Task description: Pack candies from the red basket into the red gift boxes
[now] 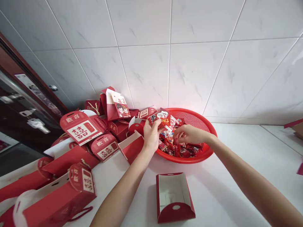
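Note:
A round red plastic basket [209,154] stands near the wall with many wrapped candies [184,151] in it. Over its left side, my left hand [151,132] is closed on a few candy packets [159,117] in dark red wrappers. My right hand [187,134] reaches down among the candies inside the basket, its fingers curled; what they hold, if anything, is hidden. In front of the basket an open red box [175,212] with a white inside lies on the white table, and nothing shows in it.
Many red gift boxes [63,198] with handles and gold-white labels are piled on the left. Behind stands a tiled wall [144,72]. A dark door [30,110] with keys is at the far left. A brown-red carton edge [297,126] shows at the right.

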### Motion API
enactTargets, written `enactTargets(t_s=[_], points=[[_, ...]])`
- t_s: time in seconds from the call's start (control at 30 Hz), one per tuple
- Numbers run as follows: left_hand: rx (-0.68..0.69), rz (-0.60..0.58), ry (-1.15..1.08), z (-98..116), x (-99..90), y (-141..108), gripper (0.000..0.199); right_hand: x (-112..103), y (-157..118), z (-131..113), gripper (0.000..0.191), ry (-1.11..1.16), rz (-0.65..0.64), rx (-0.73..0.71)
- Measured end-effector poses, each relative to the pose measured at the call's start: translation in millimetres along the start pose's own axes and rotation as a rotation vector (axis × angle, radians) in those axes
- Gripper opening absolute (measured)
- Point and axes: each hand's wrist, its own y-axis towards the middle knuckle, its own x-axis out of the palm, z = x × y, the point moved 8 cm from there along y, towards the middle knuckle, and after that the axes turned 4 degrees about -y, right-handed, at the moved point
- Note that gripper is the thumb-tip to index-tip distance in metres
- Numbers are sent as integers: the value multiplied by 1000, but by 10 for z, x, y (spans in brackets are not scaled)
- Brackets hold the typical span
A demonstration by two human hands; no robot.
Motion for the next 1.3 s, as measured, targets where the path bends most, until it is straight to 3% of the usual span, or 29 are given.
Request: enactTargets(t_s=[0.07, 0.2, 0.27, 0.37, 0.53, 0.67, 0.9, 1.1, 1.2, 1.3], points=[[35, 55, -22, 25, -51, 2, 38, 204, 98, -149, 25, -184, -147, -65], [60, 78, -37, 44, -82, 4, 36, 507, 271, -404, 59, -543, -188, -235], [58, 60, -39, 42, -72, 3, 35, 553, 337, -408, 56, -678, -173, -263], [53, 30, -19, 38, -51, 0, 34, 382, 408, -202, 33, -772, -106, -152], [46, 20, 0, 25, -46, 6, 34, -5, 334, 330, 20, -772, -50, 50], [39, 67, -13, 8, -85, 14, 36, -101, 245, 535, 24, -738, -20, 114], [59, 57, 5, 28, -60, 5, 35, 40, 299, 346, 39, -650, 15, -34], [49, 70, 14, 34, -61, 14, 36, 344, 312, 76, 50, -578, -147, -211], [51, 81, -5, 37, -68, 29, 36, 446, 314, 34, 64, -626, -218, -204], [51, 88, -29, 37, -70, 36, 34, 477, 320, 40, 61, -686, -230, -170]])
